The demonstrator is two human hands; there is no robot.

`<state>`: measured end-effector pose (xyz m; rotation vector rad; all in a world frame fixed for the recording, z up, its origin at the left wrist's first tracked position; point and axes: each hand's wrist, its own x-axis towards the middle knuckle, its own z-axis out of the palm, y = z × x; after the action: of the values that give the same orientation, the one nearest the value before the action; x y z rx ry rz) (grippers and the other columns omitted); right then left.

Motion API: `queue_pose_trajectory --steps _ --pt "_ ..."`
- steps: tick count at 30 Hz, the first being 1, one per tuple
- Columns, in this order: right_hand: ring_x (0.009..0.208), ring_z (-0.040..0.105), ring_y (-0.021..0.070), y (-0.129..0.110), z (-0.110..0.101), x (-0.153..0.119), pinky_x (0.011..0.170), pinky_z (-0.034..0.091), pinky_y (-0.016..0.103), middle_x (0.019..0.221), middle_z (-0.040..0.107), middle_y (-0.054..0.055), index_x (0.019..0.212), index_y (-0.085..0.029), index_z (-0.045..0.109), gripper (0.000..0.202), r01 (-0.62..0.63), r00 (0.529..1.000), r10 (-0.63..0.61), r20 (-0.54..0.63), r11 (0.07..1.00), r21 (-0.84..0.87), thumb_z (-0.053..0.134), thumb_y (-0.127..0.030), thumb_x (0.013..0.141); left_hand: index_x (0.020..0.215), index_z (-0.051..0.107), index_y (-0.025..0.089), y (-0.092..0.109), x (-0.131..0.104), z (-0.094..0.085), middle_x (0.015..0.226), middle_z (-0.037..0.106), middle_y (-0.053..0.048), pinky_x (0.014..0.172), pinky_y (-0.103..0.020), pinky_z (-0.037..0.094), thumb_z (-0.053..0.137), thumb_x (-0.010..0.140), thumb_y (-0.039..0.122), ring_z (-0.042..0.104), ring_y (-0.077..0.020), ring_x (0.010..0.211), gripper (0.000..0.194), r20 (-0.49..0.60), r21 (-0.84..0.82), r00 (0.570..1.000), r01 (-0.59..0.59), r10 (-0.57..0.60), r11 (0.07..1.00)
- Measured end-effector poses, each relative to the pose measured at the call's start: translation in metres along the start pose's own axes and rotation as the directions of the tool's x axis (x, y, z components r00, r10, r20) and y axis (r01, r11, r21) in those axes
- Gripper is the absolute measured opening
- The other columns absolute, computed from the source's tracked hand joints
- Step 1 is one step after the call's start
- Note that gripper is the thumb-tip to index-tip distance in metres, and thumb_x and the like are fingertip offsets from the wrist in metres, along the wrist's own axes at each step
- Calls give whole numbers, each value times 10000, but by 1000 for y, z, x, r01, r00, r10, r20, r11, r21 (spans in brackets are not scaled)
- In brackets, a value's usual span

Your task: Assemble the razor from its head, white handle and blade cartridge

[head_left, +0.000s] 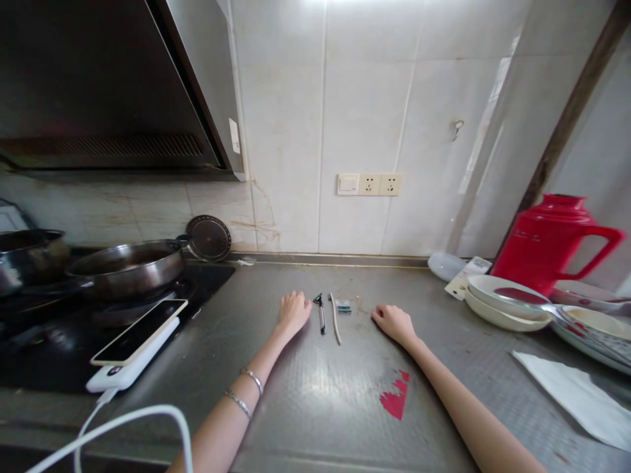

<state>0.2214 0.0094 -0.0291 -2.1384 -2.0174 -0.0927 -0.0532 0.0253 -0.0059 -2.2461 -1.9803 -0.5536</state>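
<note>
My left hand [294,311] rests on the steel counter with its fingers curled in, and nothing shows in it. Just right of its thumb lies a black and silver razor [323,316]. Beside that is a slim white stick [336,320], apparently a toothbrush, with its darker head at the far end. A small teal and clear piece [344,307], too small to name, sits right of the stick's head. On the other side my right hand [393,322] lies closed on the counter, apart from these things, with nothing visible in it.
Left, a phone [140,332] lies on a white power bank [133,368] with a cable [148,412], near a pan [131,263] on the stove. Right stand a red thermos [547,240], stacked bowls [503,309] and a white paper [572,394]. A red patch [396,399] marks the counter.
</note>
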Motion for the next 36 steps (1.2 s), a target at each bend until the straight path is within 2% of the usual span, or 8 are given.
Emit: queue_pose_trajectory --steps 7,14,18,22,26,28,31,36 --pt "746 610 191 0 0 0 560 339 234 793 666 85 743 -195 645 355 -1 1000 1 0 1000 7 347 -357 849 1012 539 114 -33 9 -8 1082 548 -181 852 -373 356 339 855 333 500 -277 1040 336 -14 82 992 123 -122 989" --pt "760 610 191 0 -1 0 587 358 233 807 669 85 754 -202 650 356 -2 1000 2 3 1000 15 347 -359 854 1154 485 81 -39 7 4 1311 400 -247 958 -454 262 327 854 386 326 -355 1242 456 43 160 985 160 -169 974" --pt "775 611 187 -2 -2 -1 587 355 228 820 673 87 761 -196 653 349 -16 1000 16 3 1000 9 351 -348 851 1183 462 77 -39 7 8 1334 367 -258 971 -476 237 319 857 406 299 -367 1259 485 70 136 990 115 -125 984" --pt "771 616 197 -3 -3 -2 578 356 237 816 673 91 761 -196 653 355 -5 1000 5 -13 1000 -1 344 -345 850 1069 523 97 -30 7 4 1207 493 -215 938 -407 296 326 862 391 410 -317 1175 410 28 58 999 43 -45 997" --pt "792 617 199 -4 -4 -2 609 373 239 831 672 101 776 -195 661 353 -10 1000 10 -9 1000 -7 347 -338 853 887 572 149 -5 0 -1 994 582 -138 833 -334 367 376 843 402 506 -253 1004 323 -40 -30 999 -25 24 999" --pt "793 619 203 -5 -4 -2 613 378 243 834 673 102 778 -196 662 354 -11 1000 11 -4 1000 -7 347 -340 854 803 589 166 10 -6 -1 926 599 -121 802 -340 380 411 815 448 518 -257 956 334 2 -45 998 -66 66 997" --pt "787 620 204 -5 -5 -2 614 381 246 835 673 105 781 -195 663 361 -13 1000 13 -4 1000 -13 343 -344 858 806 610 166 27 -16 0 935 610 -136 793 -365 385 450 771 500 521 -283 948 372 34 -19 992 -119 120 993" --pt "767 620 193 -6 -4 0 607 376 232 825 674 107 774 -186 663 364 -27 1000 27 0 1000 -12 346 -344 858 846 633 152 35 -24 1 961 624 -151 806 -374 389 488 742 472 528 -295 959 367 102 23 986 -134 131 991"
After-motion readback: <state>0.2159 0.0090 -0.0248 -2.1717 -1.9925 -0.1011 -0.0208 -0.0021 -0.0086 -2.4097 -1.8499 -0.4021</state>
